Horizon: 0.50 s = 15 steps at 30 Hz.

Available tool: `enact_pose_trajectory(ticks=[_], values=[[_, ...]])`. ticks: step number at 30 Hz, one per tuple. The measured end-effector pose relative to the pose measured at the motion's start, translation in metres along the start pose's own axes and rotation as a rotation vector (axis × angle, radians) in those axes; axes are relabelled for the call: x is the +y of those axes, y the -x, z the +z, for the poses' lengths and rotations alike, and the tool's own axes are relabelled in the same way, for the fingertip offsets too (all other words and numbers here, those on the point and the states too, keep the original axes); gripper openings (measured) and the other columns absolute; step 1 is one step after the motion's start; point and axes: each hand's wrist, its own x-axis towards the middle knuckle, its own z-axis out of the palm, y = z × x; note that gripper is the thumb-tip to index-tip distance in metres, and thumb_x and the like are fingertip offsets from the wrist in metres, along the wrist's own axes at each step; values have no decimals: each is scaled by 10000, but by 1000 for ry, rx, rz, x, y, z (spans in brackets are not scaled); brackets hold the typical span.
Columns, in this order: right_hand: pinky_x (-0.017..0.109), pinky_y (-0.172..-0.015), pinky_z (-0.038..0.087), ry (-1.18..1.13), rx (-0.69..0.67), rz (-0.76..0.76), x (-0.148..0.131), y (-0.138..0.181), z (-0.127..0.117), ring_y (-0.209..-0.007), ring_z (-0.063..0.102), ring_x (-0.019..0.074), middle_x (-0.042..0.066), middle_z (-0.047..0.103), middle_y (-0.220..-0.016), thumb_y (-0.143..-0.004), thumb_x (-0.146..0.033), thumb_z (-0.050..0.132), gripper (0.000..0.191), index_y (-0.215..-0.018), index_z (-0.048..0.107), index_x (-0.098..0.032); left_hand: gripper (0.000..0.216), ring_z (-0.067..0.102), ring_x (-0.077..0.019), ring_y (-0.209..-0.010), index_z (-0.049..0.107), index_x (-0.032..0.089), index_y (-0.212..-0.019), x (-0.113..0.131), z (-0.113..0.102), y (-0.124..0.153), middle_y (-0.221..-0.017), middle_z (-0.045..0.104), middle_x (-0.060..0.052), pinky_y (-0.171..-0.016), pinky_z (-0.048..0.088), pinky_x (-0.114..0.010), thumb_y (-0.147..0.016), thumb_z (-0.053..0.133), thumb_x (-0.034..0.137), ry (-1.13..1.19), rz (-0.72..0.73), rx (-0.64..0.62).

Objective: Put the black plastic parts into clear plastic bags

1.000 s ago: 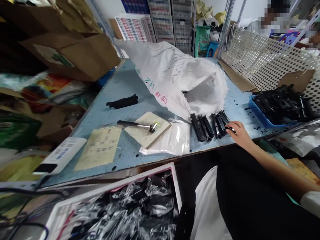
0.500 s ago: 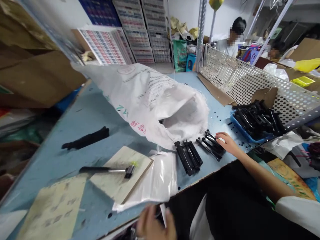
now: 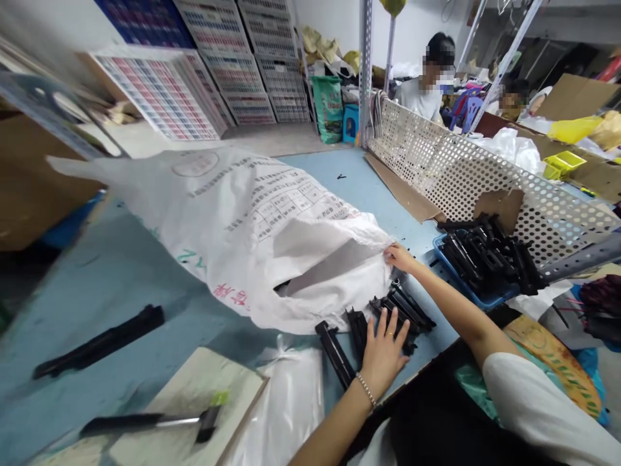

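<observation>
A big white woven sack (image 3: 257, 226) lies across the blue table (image 3: 145, 285), its mouth facing me. My right hand (image 3: 400, 257) pinches the upper edge of the sack's mouth. My left hand (image 3: 383, 349) lies flat with fingers spread on a row of long black plastic parts (image 3: 388, 317) near the table's front edge, just below the sack's mouth.
A blue tray (image 3: 466, 288) heaped with black parts stands at the right, against a perforated white divider (image 3: 466, 175). A small hammer (image 3: 150, 422) rests on a board at the front left, a single black part (image 3: 99, 342) beyond it. Two people sit behind the divider.
My right hand left the black parts and took hold of the sack's mouth edge. My left hand came up from below the table onto the black parts. The view swung right.
</observation>
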Motion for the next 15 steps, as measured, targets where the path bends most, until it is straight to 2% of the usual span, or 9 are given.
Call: enact_pose_trajectory(ticks=[5, 8, 10, 12, 14, 15], values=[[438, -1100, 428, -9, 12, 1, 18, -33, -6, -1200, 560, 271, 142, 653, -1160, -804, -63, 601, 214, -976, 698, -144, 828, 300, -403, -1543, 433, 266, -1566, -6, 2, -30, -1676, 296, -176, -1223, 261, -664, -841, 778, 466, 9, -7, 24], [419, -1121, 427, -42, 24, -39, 16, -28, -16, -1315, 506, 285, 190, 565, -1328, -849, -104, 585, 301, -1135, 679, -123, 797, 311, -395, -1540, 445, 278, -1557, -5, -4, -42, -1672, 311, -166, -1225, 249, -661, -848, 774, 439, 33, -35, 37], [422, -1127, 434, -67, 40, -72, 12, -2, -26, -1345, 495, 283, 199, 504, -1410, -899, -157, 568, 364, -1256, 637, -131, 763, 334, -380, -1534, 433, 268, -1562, -3, -8, -43, -1665, 327, -171, -1226, 243, -661, -880, 739, 421, 54, -33, 42], [426, -1114, 456, -101, 41, -120, 7, 39, -34, -1304, 541, 262, 170, 529, -1396, -960, -218, 531, 382, -1333, 602, -181, 692, 361, -352, -1525, 435, 264, -1559, 1, -14, -36, -1642, 385, -156, -1239, 227, -646, -925, 682, 390, 70, -34, 78], [449, -1109, 469, -153, 25, -204, 1, 89, -36, -1268, 579, 255, 132, 600, -1337, -1009, -299, 506, 383, -1381, 580, -243, 586, 349, -331, -1533, 481, 283, -1529, 5, -19, -21, -1607, 458, -120, -1259, 199, -622, -963, 619, 345, 71, -99, 178], [474, -1139, 444, -156, 1, -255, -2, 113, -35, -1315, 552, 269, 127, 596, -1382, -1011, -353, 530, 413, -1413, 563, -262, 535, 312, -338, -1549, 520, 290, -1501, 7, -21, -12, -1604, 465, -111, -1265, 181, -623, -972, 595, 331, 61, -178, 251]])
